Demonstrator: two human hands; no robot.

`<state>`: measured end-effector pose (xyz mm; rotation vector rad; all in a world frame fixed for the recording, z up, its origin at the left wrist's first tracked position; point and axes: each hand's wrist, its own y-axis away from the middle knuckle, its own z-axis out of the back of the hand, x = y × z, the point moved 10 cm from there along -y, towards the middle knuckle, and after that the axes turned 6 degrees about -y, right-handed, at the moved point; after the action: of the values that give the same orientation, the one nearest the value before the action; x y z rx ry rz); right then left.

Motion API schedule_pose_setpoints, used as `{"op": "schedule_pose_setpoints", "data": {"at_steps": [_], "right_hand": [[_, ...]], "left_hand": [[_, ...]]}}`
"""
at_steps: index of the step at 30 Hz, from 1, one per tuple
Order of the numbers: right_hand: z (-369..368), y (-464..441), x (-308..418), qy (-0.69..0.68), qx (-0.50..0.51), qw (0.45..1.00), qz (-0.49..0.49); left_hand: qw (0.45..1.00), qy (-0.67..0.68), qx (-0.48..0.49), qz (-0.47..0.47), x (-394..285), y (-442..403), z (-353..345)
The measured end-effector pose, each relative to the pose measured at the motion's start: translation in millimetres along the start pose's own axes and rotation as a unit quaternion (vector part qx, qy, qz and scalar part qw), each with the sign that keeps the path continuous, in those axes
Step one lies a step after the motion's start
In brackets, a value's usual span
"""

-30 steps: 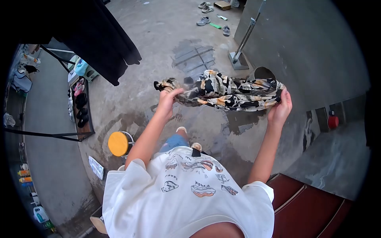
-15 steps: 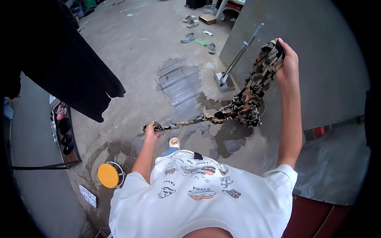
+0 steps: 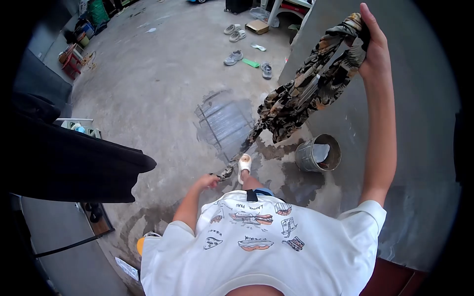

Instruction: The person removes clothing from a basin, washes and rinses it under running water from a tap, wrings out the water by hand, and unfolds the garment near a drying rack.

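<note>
A floral cloth (image 3: 306, 93) in black, cream and orange is stretched diagonally between my hands, bunched wide at its upper part and narrow at its lower end. High at the right, my right hand (image 3: 376, 49) grips the upper end, arm extended. My left hand (image 3: 208, 181) is closed on the narrow lower end, low in front of my shirt. Beneath the cloth, to the right, stands a grey bucket (image 3: 308, 155) with something whitish inside.
Dark clothing (image 3: 74, 163) hangs at the left. Wet patches mark the concrete floor (image 3: 163, 89). Shoes (image 3: 233, 57) and a cardboard box (image 3: 257, 26) lie farther ahead. A grey wall (image 3: 419, 98) rises at the right. Part of a yellow stool (image 3: 140, 245) shows at lower left.
The cloth went from level to steeply slanted as my right hand rose. My left hand moved down, then slightly right. The bucket is now uncovered, and the view has shifted.
</note>
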<state>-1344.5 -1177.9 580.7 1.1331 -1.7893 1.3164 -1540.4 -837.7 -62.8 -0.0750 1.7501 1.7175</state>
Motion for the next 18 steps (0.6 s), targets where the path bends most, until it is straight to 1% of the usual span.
{"op": "schedule_pose_setpoints", "data": {"at_steps": [1,2,3,5,6,7,8,9,10,11,12,13,14,15,16,17,18], "right_hand": [[-29,-19,-24,-0.052,0.097,0.992,-0.062],[-56,-29,-32,-0.059,0.112,0.989,-0.074],[-81,-39,-40,-0.042,0.065,0.993,-0.084],[-100,-88,-74,-0.006,0.19,0.98,-0.052],[-121,-100,-81,0.015,0.282,0.959,-0.028],[-137,-101,-87,-0.018,0.332,0.941,-0.063],[-160,-107,-99,-0.048,0.382,0.917,-0.103],[-177,-122,-115,0.003,0.403,0.913,-0.059],[-196,-130,-120,-0.002,0.437,0.897,-0.069],[-212,-133,-123,-0.011,0.468,0.882,-0.05],[-227,-136,-124,-0.02,0.496,0.867,-0.026],[-242,-137,-121,-0.04,0.511,0.859,0.013],[-257,-138,-111,-0.04,0.535,0.842,0.057],[-264,-147,-118,-0.056,0.535,0.841,0.057],[-270,-156,-127,-0.071,0.534,0.841,0.055],[-273,-168,-131,-0.071,0.505,0.855,0.091],[-274,-190,-155,-0.023,0.527,0.848,0.047]], "left_hand": [[0.987,-0.141,0.061,-0.045,-29,-18,-7],[0.95,-0.276,0.12,-0.085,-46,-24,-21],[0.956,-0.26,0.111,-0.076,-71,-22,-18],[0.908,-0.391,0.108,-0.101,-129,-10,-11],[0.947,-0.287,0.083,-0.115,-148,-21,6],[0.973,-0.18,0.053,-0.134,-166,-34,17],[0.976,-0.124,-0.056,-0.172,-198,-29,51],[0.964,-0.066,-0.162,-0.2,-219,-16,83],[0.96,0.051,-0.212,-0.178,-231,-3,103],[0.939,0.164,-0.26,-0.156,-239,10,122],[0.913,0.306,-0.23,-0.139,-242,10,128],[0.844,0.485,-0.162,-0.162,-249,5,136],[0.739,0.642,-0.084,-0.186,-260,3,143],[0.726,0.653,-0.095,-0.192,-263,-2,155],[0.714,0.664,-0.079,-0.207,-268,-12,161],[0.702,0.673,-0.063,-0.221,-275,-20,166],[0.717,0.653,-0.08,-0.23,-281,-30,174]]}}
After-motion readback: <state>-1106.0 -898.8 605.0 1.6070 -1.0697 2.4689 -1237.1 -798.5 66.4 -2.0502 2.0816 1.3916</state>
